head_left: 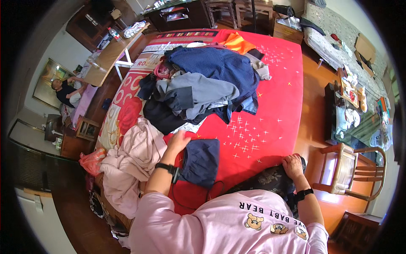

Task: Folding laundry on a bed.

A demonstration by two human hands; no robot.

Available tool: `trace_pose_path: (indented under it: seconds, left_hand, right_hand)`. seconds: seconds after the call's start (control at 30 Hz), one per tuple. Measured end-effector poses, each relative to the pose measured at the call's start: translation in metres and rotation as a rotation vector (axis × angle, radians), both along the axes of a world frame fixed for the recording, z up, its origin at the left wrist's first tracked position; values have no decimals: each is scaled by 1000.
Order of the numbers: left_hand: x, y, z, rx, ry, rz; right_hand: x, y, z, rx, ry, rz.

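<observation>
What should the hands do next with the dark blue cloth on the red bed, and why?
Probably the left hand should smooth the folded dark blue garment flat. That hand rests open at its top edge, and the garment lies as a neat rectangle on the red bedspread. The right hand presses a dark patterned cloth at the bed's edge, while a pile of unfolded clothes sits behind.

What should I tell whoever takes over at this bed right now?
Left hand: flat, open, resting by the top edge of the folded navy garment on the red bedspread.
Right hand: pressing on a dark floral garment at the bed's near edge; grip unclear.
Done: the navy garment looks folded.
Left: the clothes pile mid-bed and the pink garment on the left lie unfolded.
</observation>
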State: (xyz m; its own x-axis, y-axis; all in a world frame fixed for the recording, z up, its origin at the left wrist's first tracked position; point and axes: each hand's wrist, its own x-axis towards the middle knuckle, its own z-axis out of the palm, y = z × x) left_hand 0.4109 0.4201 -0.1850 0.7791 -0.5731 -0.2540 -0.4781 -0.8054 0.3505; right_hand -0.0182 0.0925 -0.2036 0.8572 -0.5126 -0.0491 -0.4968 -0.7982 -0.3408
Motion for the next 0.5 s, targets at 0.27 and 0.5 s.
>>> trace_pose_path:
  seconds: [0.27, 0.5]
  left_hand:
    - [22, -125, 61, -140, -446, 431]
    - [56, -124, 74, -15, -712, -81]
  right_hand:
    - [-4, 4, -1, 50, 31, -87]
    - [1, 2, -3, -28, 21, -45]
